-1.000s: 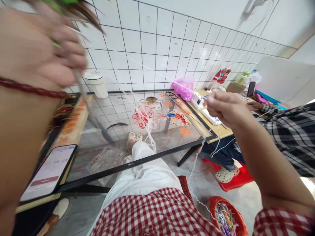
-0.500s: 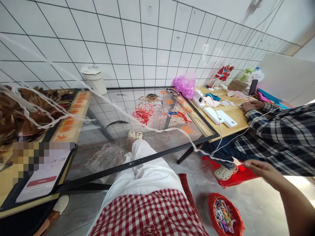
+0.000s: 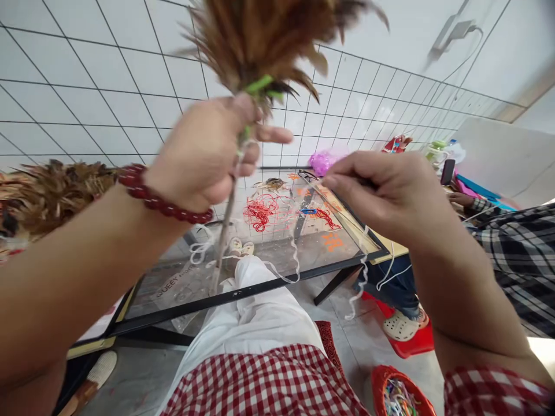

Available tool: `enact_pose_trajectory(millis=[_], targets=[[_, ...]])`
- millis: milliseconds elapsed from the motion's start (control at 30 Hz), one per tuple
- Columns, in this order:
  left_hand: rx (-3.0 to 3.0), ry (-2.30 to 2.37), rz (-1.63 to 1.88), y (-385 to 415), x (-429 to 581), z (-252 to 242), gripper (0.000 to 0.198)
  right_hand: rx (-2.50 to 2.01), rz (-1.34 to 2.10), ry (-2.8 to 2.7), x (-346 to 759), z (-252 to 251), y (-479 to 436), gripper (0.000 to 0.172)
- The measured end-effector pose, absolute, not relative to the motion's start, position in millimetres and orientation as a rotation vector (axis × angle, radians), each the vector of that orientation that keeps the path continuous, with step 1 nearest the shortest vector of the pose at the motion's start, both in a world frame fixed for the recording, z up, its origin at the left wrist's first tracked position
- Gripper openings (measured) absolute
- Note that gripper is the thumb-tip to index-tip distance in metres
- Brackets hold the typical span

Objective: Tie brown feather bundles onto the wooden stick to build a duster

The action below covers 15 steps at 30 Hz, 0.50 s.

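Observation:
My left hand (image 3: 208,150), with a red bead bracelet at the wrist, is wrapped round the stick of a brown feather duster (image 3: 264,40). The feathers point up, a bright green tie (image 3: 260,85) sits at their base, and the thin stick (image 3: 224,231) hangs down below the hand. To the right, my right hand (image 3: 377,185) is pinched on a thin white string, which runs toward the duster's stick. A curly white string (image 3: 296,260) dangles over the glass table's front edge, and another curly length hangs under my right hand.
The glass table (image 3: 277,284) bears red string (image 3: 260,212), glasses and loose feathers. More brown feathers (image 3: 60,196) lie at the left. A red basket (image 3: 381,378) stands on the floor. A person in a plaid sleeve (image 3: 520,242) sits at the right.
My left hand has come into view with the feather duster. My right hand has moved up and left from the lower right. The long white string no longer stretches across the view.

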<state>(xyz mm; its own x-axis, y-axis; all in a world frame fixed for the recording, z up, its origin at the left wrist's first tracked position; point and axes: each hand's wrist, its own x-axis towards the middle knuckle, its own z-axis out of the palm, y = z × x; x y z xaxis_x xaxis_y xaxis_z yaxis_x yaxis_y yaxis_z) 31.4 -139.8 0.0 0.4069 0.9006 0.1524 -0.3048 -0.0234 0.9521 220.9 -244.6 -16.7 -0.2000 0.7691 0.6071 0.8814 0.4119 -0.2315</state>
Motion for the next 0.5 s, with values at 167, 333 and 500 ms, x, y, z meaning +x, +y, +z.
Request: enact_pose_trajectory(millis=[167,333,500], targets=[[1.304,0.659,0.871,-148,50,-16,0.023,-1.348,-0.131,-1.876,212,-15,-213,0.017],[1.173,0.681,0.733,-132,43,-26,0.017,-1.326,0.266,-1.736,234,-23,-208,0.021],[1.206,0.546,0.965,-110,7,-14,0.022,-1.498,0.688,-1.675,322,-94,-275,0.020]])
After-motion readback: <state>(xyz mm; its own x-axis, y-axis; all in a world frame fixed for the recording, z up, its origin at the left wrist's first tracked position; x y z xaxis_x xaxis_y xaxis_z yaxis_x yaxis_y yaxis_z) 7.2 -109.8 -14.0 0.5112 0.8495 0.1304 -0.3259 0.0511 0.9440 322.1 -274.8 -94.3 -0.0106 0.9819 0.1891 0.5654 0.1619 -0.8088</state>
